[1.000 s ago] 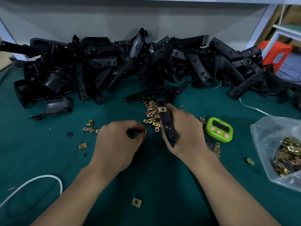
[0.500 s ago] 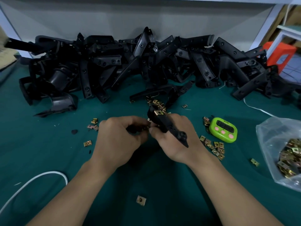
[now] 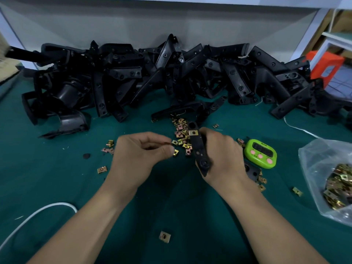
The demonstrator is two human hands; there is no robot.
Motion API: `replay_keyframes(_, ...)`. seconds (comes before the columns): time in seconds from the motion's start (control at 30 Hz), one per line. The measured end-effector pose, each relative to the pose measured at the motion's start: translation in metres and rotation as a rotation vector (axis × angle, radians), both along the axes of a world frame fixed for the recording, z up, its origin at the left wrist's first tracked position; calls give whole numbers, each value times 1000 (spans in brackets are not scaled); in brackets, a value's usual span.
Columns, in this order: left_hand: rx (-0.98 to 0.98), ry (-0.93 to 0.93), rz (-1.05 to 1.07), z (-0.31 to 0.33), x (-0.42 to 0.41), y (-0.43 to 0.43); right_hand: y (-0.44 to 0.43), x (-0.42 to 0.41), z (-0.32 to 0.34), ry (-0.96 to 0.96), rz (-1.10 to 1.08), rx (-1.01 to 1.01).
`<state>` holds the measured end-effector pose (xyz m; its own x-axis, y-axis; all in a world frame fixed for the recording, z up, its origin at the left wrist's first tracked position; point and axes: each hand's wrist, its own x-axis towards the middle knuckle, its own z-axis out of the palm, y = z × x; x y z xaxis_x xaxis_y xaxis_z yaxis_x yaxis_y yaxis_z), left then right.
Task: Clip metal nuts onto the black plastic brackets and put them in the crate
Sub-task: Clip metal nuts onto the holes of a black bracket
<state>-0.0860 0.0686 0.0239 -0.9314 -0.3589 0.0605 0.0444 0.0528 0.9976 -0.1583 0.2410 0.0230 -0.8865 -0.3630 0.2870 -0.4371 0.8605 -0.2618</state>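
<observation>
My right hand (image 3: 222, 155) grips a long black plastic bracket (image 3: 199, 149), held nearly upright over the green mat. A brass metal nut (image 3: 193, 132) sits clipped near the bracket's top end. My left hand (image 3: 139, 155) is just left of it, thumb and forefinger pinched on a small metal nut (image 3: 175, 153). A scatter of loose nuts (image 3: 181, 130) lies on the mat behind both hands. No crate is in view.
A big heap of black brackets (image 3: 171, 77) fills the back of the table. A green timer (image 3: 261, 153) and a clear bag of nuts (image 3: 335, 180) sit at the right. A white cable (image 3: 38, 212) curves at front left, a stray nut (image 3: 164, 236) near the front.
My hands have drawn apart. The right hand turned the bracket from slanted to nearly upright, and the left hand now pinches a nut at its fingertips.
</observation>
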Motion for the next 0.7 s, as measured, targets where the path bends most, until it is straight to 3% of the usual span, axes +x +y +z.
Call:
replay_keyframes(0.23,321,-137,-223,10,7,17,1,0,6,6,-40,-18)
replay_keyframes(0.7,406,-128,-193,11,9,26,0,1,9,0,-71,37)
